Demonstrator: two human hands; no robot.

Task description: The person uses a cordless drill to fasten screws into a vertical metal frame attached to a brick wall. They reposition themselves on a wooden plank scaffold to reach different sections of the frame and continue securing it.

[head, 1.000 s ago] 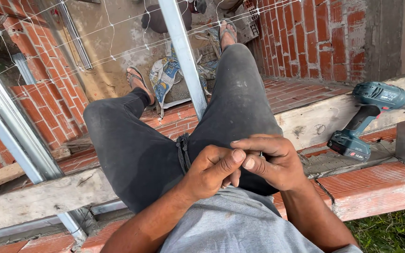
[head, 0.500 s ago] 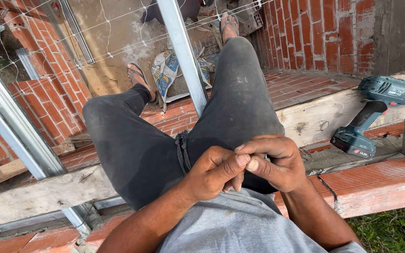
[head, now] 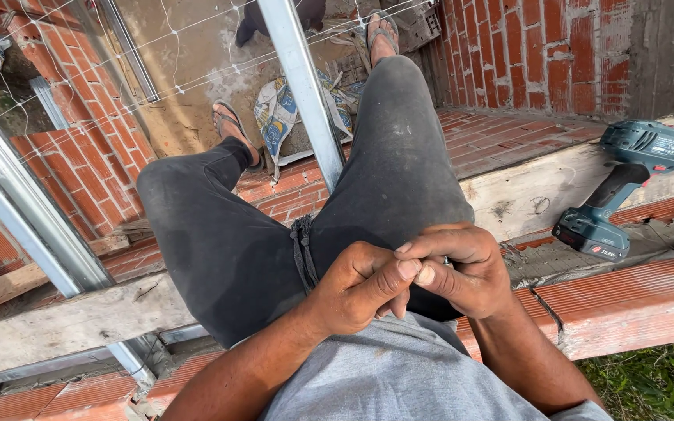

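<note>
Left hand (head: 356,284) and right hand (head: 462,269) pinched together at lap; held item hidden, grip contents unclear. Drill (head: 626,183) near right; keep fingertips steady.

Rough red bricks (head: 626,304), matt plastic drill (head: 626,187)

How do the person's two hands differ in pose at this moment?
The left hand is a loose fist with its thumb stretched toward the right hand, whose fingers curl over on top. The left hand sits lower and nearer the grey shirt; the right lies further out over the thigh. Both meet thumb to thumb above the dark trousers; anything pinched between them is hidden.
</note>
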